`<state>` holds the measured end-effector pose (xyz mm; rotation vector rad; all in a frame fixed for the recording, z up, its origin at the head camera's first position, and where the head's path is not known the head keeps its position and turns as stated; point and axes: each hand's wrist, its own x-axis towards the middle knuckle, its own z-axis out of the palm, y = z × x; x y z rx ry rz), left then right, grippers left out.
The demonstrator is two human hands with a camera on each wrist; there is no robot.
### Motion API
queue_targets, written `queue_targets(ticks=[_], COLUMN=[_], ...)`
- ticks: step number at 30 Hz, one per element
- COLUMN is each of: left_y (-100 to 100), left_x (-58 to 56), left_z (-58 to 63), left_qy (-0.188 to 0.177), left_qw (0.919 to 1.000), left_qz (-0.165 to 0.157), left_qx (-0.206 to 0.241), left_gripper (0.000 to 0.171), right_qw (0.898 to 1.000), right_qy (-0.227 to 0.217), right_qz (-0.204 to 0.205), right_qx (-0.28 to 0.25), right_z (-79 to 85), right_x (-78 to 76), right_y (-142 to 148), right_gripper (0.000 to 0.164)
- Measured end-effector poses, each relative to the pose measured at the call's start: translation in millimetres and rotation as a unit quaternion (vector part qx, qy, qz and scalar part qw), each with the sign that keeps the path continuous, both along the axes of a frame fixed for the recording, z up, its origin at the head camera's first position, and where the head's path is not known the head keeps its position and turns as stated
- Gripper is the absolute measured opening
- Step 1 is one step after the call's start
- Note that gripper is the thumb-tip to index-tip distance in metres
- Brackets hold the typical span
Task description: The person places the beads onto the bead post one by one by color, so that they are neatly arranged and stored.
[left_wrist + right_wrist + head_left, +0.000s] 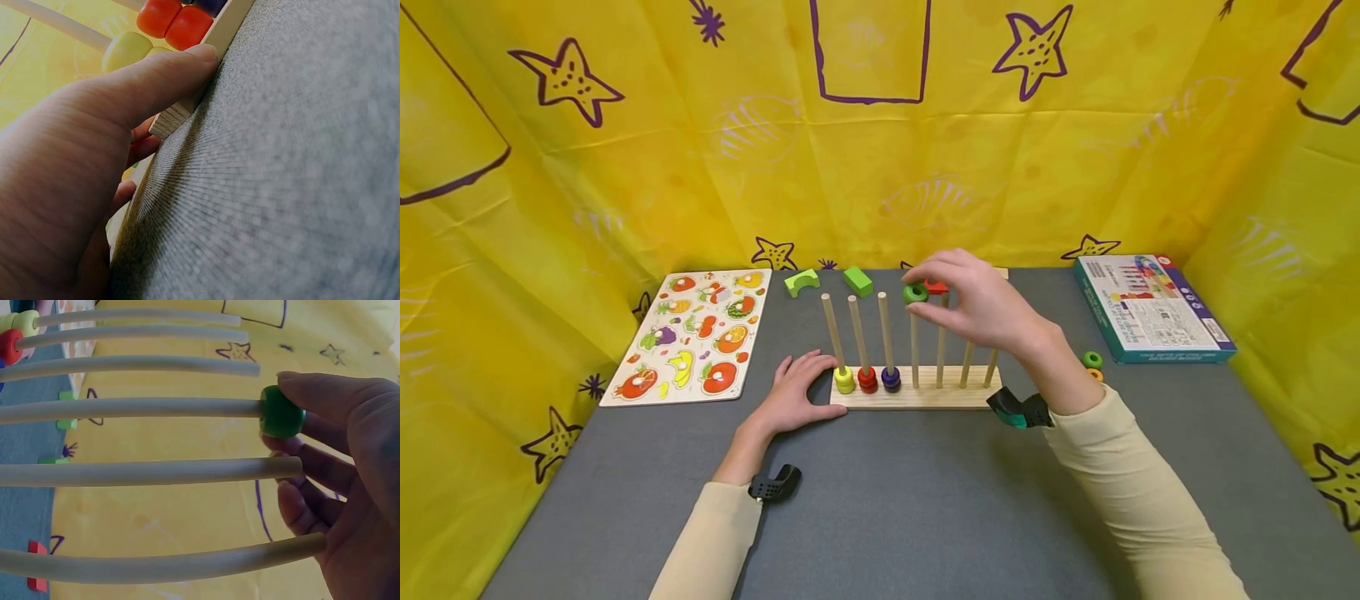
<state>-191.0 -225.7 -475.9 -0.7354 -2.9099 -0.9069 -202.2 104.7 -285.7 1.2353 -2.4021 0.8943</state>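
Green bead [910,297], pinched by the right hand [973,302] near the frame's centre, is at the top end of the upright fourth peg [914,350] from left.

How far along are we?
Looks done: yellow beads, red beads and blue beads on the three leftmost pegs. In hand: right grip pinches a green bead at the top of peg four. Remaining: another green bead and orange bead, loose; three rightmost pegs, bare.
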Motion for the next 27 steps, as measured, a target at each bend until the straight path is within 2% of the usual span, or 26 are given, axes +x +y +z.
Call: queue_targets(ticks=[4,8,18,27], left_y=[-0.4,-0.5,-0.6,-0.3], left_x=[0.2,0.1,0.3,-0.8], left_z=[-0.2,0.4,2.4,0.8], left_qy=[-0.003,-0.002,0.002,0.001], left_qw=[1.0,1.0,1.0,1.0], left_qz=[0.002,0.001,-0.001,0.0], left_qx=[0.0,0.002,0.003,0.002], left_gripper=[0.074,0.074,0.072,0.072], right_qw=[0.999,0.999,1.0,0.998], right_qy=[-0.021,-0.02,0.01,0.037], right_qz=[-0.015,-0.02,0.01,0.035], right_qx=[0.031,0.036,-0.017,-0.034], right_z=[1.8,2.4,0.7,-1.9], right_x=[-1.1,-2.0,4.8,22.4], right_y=[-1.8,-2.2,5.9,13.1], right_gripper=[0.032,0.033,0.034,0.038])
